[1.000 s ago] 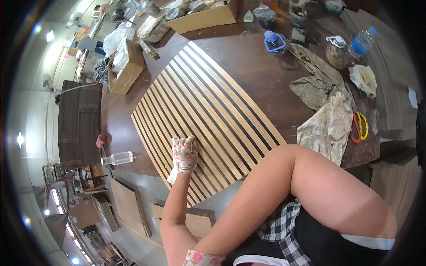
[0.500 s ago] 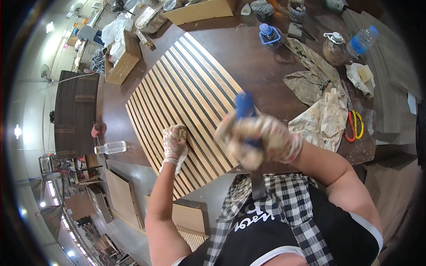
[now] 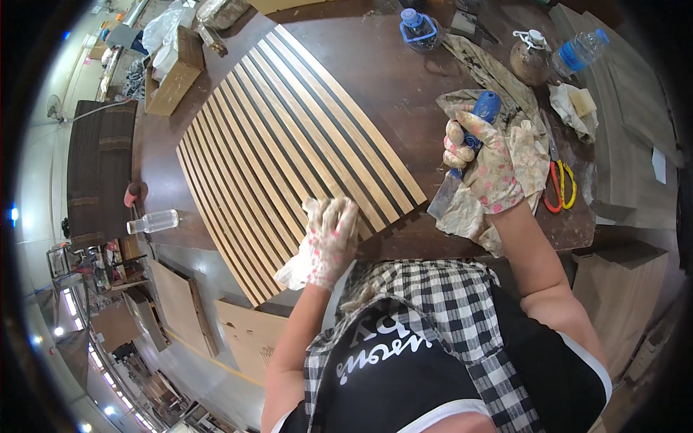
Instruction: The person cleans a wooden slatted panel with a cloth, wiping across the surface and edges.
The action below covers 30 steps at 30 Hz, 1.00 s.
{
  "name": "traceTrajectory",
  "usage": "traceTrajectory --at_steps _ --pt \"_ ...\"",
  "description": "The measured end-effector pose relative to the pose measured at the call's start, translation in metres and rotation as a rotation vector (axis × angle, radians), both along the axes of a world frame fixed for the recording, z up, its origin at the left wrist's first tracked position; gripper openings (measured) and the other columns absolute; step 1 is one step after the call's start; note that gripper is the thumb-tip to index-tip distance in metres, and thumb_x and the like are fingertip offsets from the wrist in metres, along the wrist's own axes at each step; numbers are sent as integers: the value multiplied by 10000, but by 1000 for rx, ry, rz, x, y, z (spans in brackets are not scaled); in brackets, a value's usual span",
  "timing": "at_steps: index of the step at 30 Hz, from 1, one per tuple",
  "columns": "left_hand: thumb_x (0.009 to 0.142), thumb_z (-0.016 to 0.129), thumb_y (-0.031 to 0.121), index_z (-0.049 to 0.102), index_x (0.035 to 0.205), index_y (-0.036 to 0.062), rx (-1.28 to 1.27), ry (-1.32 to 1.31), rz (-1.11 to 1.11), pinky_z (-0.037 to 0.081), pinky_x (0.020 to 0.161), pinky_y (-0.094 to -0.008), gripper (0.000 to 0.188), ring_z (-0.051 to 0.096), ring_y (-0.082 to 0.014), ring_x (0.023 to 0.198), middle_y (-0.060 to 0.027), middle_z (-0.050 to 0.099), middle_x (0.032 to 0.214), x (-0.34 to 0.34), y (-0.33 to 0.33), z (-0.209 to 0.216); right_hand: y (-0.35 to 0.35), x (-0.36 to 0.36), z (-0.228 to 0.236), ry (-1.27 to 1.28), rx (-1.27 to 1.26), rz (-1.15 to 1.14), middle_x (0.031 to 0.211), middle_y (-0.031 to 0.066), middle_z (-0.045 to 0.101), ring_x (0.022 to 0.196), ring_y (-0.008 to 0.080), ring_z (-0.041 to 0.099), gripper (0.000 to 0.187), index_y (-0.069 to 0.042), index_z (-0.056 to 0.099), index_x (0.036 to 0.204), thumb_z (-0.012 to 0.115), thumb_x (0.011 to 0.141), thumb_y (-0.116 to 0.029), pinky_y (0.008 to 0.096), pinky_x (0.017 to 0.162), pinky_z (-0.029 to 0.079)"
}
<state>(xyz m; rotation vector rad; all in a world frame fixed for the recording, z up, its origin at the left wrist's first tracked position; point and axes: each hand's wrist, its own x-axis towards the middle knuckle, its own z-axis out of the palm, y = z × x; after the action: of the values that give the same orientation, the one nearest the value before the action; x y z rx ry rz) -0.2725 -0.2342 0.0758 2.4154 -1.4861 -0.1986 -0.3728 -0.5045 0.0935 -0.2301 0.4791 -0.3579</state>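
A wooden slat panel, pale strips with dark gaps between them, lies slantwise on the brown table. On its near edge rests my left hand in a stained, pink-dotted glove, fingers bent and pressed down around a crumpled white cloth that sticks out beside the palm. My right hand, in a matching glove, grips a putty knife by its blue handle, the flat metal blade pointing down toward me. It is held right of the panel, over stained rags.
Red-and-yellow-handled scissors lie at the right. Several bottles, including a blue-capped water bottle, stand at the far right. A clear bottle lies at the left near a red-headed tool. A cardboard box sits at the far left.
My right hand has swung right with the putty knife, from over the panel to above the rags. My left hand has slid right along the panel with the cloth. The view has shifted slightly.
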Motion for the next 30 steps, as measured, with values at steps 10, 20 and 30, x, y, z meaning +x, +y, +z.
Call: traceTrajectory --at_steps 10,20,30 --pt "583 572 5 577 981 94 -90 -36 335 421 790 -394 408 529 -290 903 -102 565 966 -15 68 26 18 20 0 132 -537 -80 657 32 538 446 68 448 80 -57 552 861 576 795 -94 213 430 382" --pt "652 609 43 566 958 117 -130 131 343 375 881 -454 318 528 -270 859 -69 552 894 -50 46 11 86 21 -45 53 -556 111 655 -24 482 478 42 418 101 -57 513 842 541 811 -149 164 425 318" --pt "594 616 62 575 970 100 -175 111 334 411 809 -414 379 528 -276 864 -78 561 894 -44 60 -3 106 29 -50 -45 -739 100 731 48 511 537 81 463 120 -42 509 829 575 788 -133 174 480 389"
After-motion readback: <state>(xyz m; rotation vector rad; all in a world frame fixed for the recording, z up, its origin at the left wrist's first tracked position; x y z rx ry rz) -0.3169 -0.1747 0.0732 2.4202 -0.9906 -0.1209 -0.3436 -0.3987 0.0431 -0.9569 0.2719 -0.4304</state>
